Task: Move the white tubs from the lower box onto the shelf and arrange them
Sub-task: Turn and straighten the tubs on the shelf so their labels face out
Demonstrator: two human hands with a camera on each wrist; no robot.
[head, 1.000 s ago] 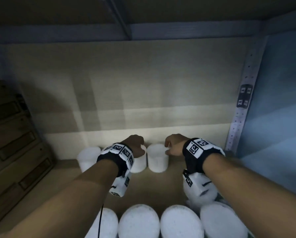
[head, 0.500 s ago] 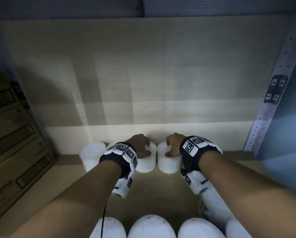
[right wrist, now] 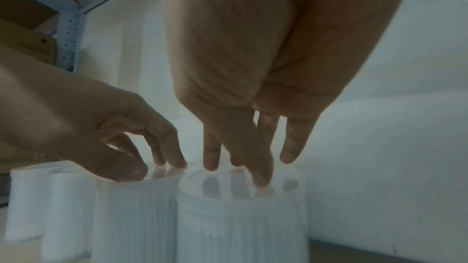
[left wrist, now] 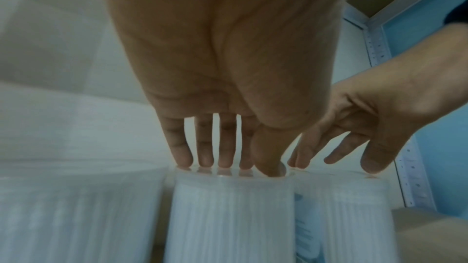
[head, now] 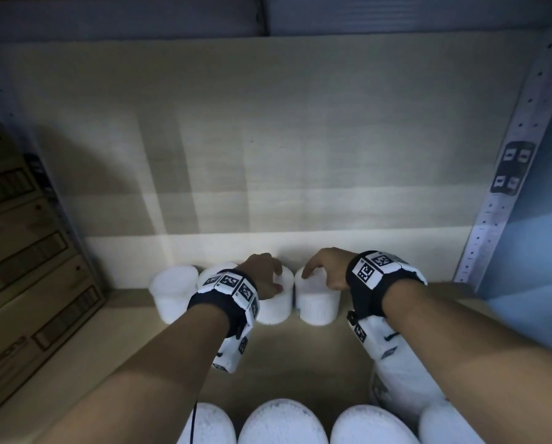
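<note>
Four white tubs stand in a row at the back of the shelf (head: 300, 357), against the pale back panel (head: 268, 155). Light wood shelf board, dim lighting. Perforated metal upright (head: 505, 174) well out to the right of the right hand, blue wall (head: 544, 219) beyond it. Cardboard boxes (head: 18, 251) stacked well to the left of the left hand. Dark underside of the next shelf overhead.

Left hand (head: 263, 278): palm down, forearm reaching in level, fingers pointing straight down. Fingertips (left wrist: 182, 161) and thumb touch the top of the third tub (head: 274, 302) directly under them; nothing gripped, fingers straight, slightly spread. Wrist band with markers (head: 226, 283) on the forearm side.

Right hand (head: 327, 270): same pose, mirrored. Straight fingers spread, tips (right wrist: 211, 164) resting on the lid of the fourth tub (head: 316, 302) beneath the hand; the little finger hangs just off the rim. No grasp.

Third and fourth tubs sit side by side, about touching, between the two wrists. Second tub (head: 217, 270) is mostly hidden behind the left wrist; first tub (head: 172, 293) is just left of that wrist.

All four tubs upright, long axis vertical, lids up, ribbed walls tapering slightly toward the base. More white tubs (head: 281, 421) lie nearer the person, below both forearms, rounded tops showing at the bottom of the head view; one (head: 399, 379) sits under the right forearm.
</note>
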